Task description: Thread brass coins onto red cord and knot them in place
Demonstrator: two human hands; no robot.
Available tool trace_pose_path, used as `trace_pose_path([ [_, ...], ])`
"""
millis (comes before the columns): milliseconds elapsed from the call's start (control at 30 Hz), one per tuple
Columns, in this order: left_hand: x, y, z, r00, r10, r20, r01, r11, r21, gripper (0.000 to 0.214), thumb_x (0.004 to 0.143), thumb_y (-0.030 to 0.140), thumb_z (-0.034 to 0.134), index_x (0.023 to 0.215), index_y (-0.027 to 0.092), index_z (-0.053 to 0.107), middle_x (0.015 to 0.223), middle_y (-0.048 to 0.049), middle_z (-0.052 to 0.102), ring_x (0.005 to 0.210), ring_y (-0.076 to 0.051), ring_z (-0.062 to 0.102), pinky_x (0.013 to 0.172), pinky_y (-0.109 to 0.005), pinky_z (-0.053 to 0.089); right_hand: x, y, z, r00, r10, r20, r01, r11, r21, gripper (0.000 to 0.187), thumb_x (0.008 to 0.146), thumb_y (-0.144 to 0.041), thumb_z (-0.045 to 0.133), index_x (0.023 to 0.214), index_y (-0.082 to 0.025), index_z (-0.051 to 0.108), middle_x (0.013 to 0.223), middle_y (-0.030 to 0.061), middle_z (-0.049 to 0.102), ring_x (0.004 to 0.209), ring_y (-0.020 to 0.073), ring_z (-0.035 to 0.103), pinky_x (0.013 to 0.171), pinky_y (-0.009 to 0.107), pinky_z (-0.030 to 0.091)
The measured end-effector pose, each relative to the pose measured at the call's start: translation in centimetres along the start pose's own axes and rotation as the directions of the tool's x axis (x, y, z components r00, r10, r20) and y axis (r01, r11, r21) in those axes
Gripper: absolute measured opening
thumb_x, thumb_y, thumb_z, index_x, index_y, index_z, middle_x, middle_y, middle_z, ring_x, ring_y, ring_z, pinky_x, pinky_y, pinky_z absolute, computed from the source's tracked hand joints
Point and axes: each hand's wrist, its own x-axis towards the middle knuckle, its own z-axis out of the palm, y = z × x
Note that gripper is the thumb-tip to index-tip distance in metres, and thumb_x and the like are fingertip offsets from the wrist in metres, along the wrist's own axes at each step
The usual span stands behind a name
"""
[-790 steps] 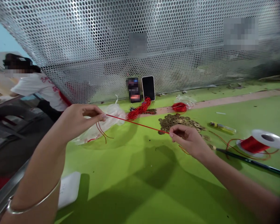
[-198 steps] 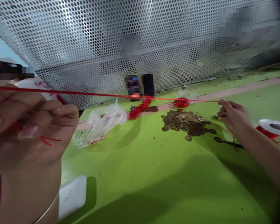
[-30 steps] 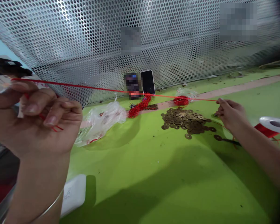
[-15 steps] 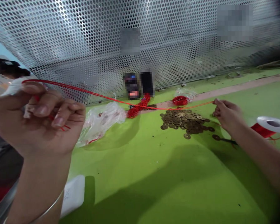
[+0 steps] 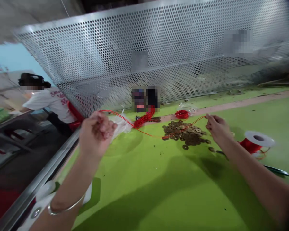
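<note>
A doubled red cord [image 5: 144, 132] hangs slack between my two hands, dipping over the green table [image 5: 144, 179]. My left hand [image 5: 97, 128], raised at the left and slightly blurred, has its fingers curled around one end of it. At the other end, my right hand [image 5: 216, 126] pinches the cord between thumb and fingertips. Beneath the cord on the right lies a pile of brass coins with holes [image 5: 190, 133]. A bundle of knotted red cord [image 5: 144, 119] rests behind the slack part.
A spool of red cord [image 5: 251, 144] stands beside my right forearm, with a green pen [image 5: 276, 170] nearer. Behind the coins lies a coil of red cord [image 5: 182, 114]. Perforated metal sheet [image 5: 173, 41] walls the back. A person [image 5: 50, 102] sits beyond the left edge.
My left hand has moved away from the camera and towards the right, closer to my right hand. The cord, stretched nearly straight before, now sags. The view has tilted up, showing the seated person.
</note>
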Motion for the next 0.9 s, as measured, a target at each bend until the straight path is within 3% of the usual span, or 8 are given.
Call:
trace_pose_path([
  [133, -2.1, -3.0, -0.4, 0.977, -0.042, 0.208, 0.012, 0.990, 0.144, 0.019, 0.078, 0.017, 0.049, 0.059, 0.018, 0.054, 0.036, 0.0071, 0.038, 0.030, -0.006, 0.035, 0.051, -0.022, 0.046, -2.2, -1.2, 1.9, 0.988, -0.072, 0.138, 0.077, 0.996, -0.034, 0.045, 0.057, -0.060, 0.078, 0.068, -0.019, 0.061, 0.047, -0.0068, 0.037, 0.043, 0.0047, 0.031, 0.039, 0.016, 0.024],
  [200, -3.4, -4.4, -0.3, 0.965, -0.071, 0.253, 0.028, 0.985, 0.170, 0.012, 0.074, 0.019, 0.054, 0.062, 0.018, 0.055, 0.038, 0.0079, 0.040, 0.032, -0.006, 0.038, 0.053, -0.023, 0.047, -3.5, -1.5, 2.7, 0.975, -0.107, 0.196, 0.124, 0.990, -0.072, 0.044, 0.061, -0.062, 0.074, 0.069, -0.021, 0.061, 0.048, -0.0063, 0.038, 0.043, 0.0063, 0.031, 0.039, 0.018, 0.022],
  [400, -7.5, -9.1, 0.1, 0.981, -0.097, 0.169, 0.080, 0.991, 0.107, 0.012, 0.071, 0.027, 0.059, 0.066, 0.018, 0.055, 0.042, 0.0085, 0.044, 0.035, -0.005, 0.039, 0.052, -0.023, 0.045, -6.3, -1.2, 3.9, 0.943, -0.125, 0.309, 0.199, 0.955, -0.218, 0.052, 0.062, -0.071, 0.066, 0.067, -0.020, 0.059, 0.054, -0.0022, 0.048, 0.050, 0.0110, 0.041, 0.046, 0.022, 0.029],
  [567, -9.8, -13.5, 1.1, 0.963, -0.133, 0.236, 0.078, 0.970, 0.231, 0.015, 0.072, 0.030, 0.060, 0.065, 0.016, 0.058, 0.041, 0.0071, 0.047, 0.034, -0.006, 0.041, 0.047, -0.021, 0.040, -9.5, -0.5, 5.0, 0.937, -0.140, 0.321, 0.260, 0.892, -0.370, 0.053, 0.068, -0.070, 0.056, 0.068, -0.017, 0.060, 0.060, 0.0034, 0.058, 0.055, 0.0145, 0.046, 0.054, 0.027, 0.035],
  [633, -10.1, -14.9, 1.7, 0.956, -0.140, 0.259, 0.058, 0.952, 0.302, 0.014, 0.071, 0.028, 0.061, 0.065, 0.016, 0.060, 0.042, 0.0062, 0.049, 0.035, -0.006, 0.042, 0.044, -0.021, 0.038, -11.2, -0.1, 6.1, 0.905, -0.193, 0.379, 0.327, 0.884, -0.332, 0.049, 0.071, -0.066, 0.053, 0.068, -0.017, 0.060, 0.061, 0.0035, 0.058, 0.056, 0.0142, 0.047, 0.057, 0.028, 0.037],
  [700, -10.0, -15.9, 2.0, 0.958, -0.152, 0.243, 0.053, 0.927, 0.371, 0.015, 0.073, 0.027, 0.063, 0.063, 0.016, 0.060, 0.043, 0.0061, 0.050, 0.035, -0.006, 0.042, 0.041, -0.020, 0.035, -12.9, 0.4, 7.4, 0.891, -0.191, 0.412, 0.317, 0.911, -0.263, 0.045, 0.073, -0.061, 0.051, 0.068, -0.017, 0.059, 0.061, 0.0033, 0.058, 0.055, 0.0141, 0.047, 0.056, 0.027, 0.038],
  [800, -9.3, -16.8, 1.6, 0.976, -0.130, 0.177, 0.047, 0.912, 0.408, 0.017, 0.077, 0.020, 0.058, 0.061, 0.016, 0.058, 0.040, 0.0068, 0.046, 0.035, -0.007, 0.041, 0.040, -0.020, 0.035, -14.6, 1.6, 9.2, 0.910, -0.081, 0.406, 0.195, 0.948, -0.250, 0.039, 0.072, -0.055, 0.049, 0.067, -0.017, 0.056, 0.058, 0.0037, 0.058, 0.049, 0.0142, 0.048, 0.050, 0.027, 0.037],
  [900, -8.8, -17.1, 0.8, 0.983, -0.125, 0.134, 0.059, 0.907, 0.416, 0.019, 0.078, 0.014, 0.051, 0.061, 0.017, 0.057, 0.039, 0.0076, 0.045, 0.033, -0.006, 0.040, 0.040, -0.020, 0.035, -14.9, 2.6, 10.1, 0.925, -0.071, 0.373, 0.186, 0.941, -0.283, 0.035, 0.071, -0.051, 0.049, 0.063, -0.018, 0.055, 0.056, 0.0050, 0.059, 0.046, 0.0144, 0.048, 0.046, 0.026, 0.037],
])
